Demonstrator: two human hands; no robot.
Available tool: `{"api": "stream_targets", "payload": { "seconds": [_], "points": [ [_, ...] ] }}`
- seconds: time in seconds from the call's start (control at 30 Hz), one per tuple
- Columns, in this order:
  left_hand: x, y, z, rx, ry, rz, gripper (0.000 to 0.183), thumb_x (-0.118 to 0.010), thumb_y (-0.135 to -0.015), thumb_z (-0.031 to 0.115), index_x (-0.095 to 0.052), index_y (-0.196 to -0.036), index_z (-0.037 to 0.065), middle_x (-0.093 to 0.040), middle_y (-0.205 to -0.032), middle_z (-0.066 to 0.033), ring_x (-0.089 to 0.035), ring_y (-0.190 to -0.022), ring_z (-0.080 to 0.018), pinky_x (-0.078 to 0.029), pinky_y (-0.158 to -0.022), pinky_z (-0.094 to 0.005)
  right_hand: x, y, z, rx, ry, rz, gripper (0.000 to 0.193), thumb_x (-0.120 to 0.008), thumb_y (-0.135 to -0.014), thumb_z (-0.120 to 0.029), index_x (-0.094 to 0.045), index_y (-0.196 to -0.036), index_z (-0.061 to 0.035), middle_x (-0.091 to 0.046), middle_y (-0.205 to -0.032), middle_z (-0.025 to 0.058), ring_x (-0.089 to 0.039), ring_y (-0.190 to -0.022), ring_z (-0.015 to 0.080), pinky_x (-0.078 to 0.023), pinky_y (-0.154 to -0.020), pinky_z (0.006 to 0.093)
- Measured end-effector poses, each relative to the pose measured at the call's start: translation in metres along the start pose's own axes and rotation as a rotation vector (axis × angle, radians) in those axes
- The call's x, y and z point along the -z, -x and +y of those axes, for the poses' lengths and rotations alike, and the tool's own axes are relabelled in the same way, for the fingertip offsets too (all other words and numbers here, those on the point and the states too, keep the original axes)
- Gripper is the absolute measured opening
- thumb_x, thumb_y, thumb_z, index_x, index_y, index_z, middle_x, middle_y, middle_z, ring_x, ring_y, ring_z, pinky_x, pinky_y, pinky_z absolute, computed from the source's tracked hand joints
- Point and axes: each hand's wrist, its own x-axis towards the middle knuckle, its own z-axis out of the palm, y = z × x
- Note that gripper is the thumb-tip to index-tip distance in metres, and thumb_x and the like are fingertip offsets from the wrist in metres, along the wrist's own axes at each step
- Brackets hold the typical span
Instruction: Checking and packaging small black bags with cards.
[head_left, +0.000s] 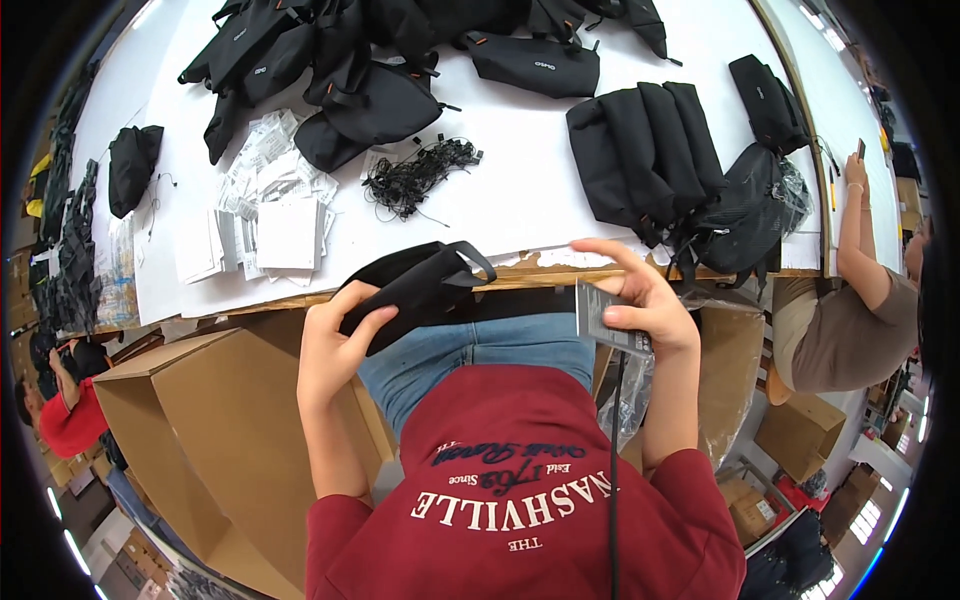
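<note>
My left hand [338,345] grips a black fabric pouch [415,285] by its near left side, thumb on top. The pouch is held just off the table's near edge, and a loop strap sticks up at its right end. In my right hand [655,315] a flat grey card [592,318], perhaps a hang tag, is pinched by the thumb, with the index finger stretched out. Pouch and card are apart. On the table beyond lie a heap of white paper tags [290,235] and a tangle of thin black strings [415,180].
Black pouches [370,105] are piled at the far side of the white table [500,215]. To the right stand a row of pouches [645,155] and a black mesh bag [745,215]. An open cardboard box [230,430] is at my left. Another person [845,320] stands at the right.
</note>
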Motion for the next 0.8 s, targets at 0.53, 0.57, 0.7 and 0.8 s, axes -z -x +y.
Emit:
{"api": "stream_targets", "payload": {
  "seconds": [0.53, 0.57, 0.7, 0.8],
  "points": [
    [-0.05, 0.032, 0.012, -0.006, 0.226, -0.827, 0.024, -0.066, -0.088, 0.026, -0.057, -0.084, 0.004, -0.055, -0.061, -0.0125, -0.056, -0.054, -0.0288, -0.04, -0.051, -0.0337, -0.039, -0.058, 0.03, 0.172, -0.972, 0.402, 0.034, -0.055, -0.097, -0.039, -0.06, -0.08, -0.0096, -0.032, -0.054, -0.0004, -0.032, -0.054, 0.0099, -0.028, -0.051, 0.0239],
    [-0.05, 0.031, 0.013, -0.008, 0.225, -0.834, 0.024, -0.066, -0.088, 0.026, -0.057, -0.084, 0.004, -0.055, -0.061, -0.0125, -0.056, -0.054, -0.0288, -0.04, -0.051, -0.0337, -0.04, -0.057, 0.033, 0.143, -1.048, 0.335, 0.036, -0.053, -0.097, -0.04, -0.059, -0.078, -0.0099, -0.032, -0.052, 0.0002, -0.032, -0.053, 0.01, -0.028, -0.051, 0.0238],
    [-0.049, 0.029, 0.016, 0.029, 0.215, -0.821, 0.024, -0.065, -0.088, 0.027, -0.058, -0.084, 0.004, -0.056, -0.062, -0.0125, -0.057, -0.054, -0.0282, -0.04, -0.05, -0.0339, -0.035, -0.051, 0.046, 0.196, -0.981, 0.178, 0.041, -0.053, -0.096, -0.043, -0.055, -0.073, -0.0091, -0.038, -0.048, -0.0003, -0.033, -0.047, 0.0097, -0.025, -0.047, 0.0229],
    [-0.049, 0.031, 0.017, 0.03, 0.25, -0.78, 0.024, -0.065, -0.088, 0.026, -0.058, -0.084, 0.004, -0.057, -0.063, -0.0123, -0.057, -0.054, -0.0279, -0.039, -0.05, -0.0335, -0.026, -0.046, 0.049, 0.139, -0.857, 0.295, 0.044, -0.046, -0.1, -0.041, -0.057, -0.076, -0.0064, -0.03, -0.047, -0.0007, -0.027, -0.044, 0.009, -0.025, -0.048, 0.0245]
  ]
}}
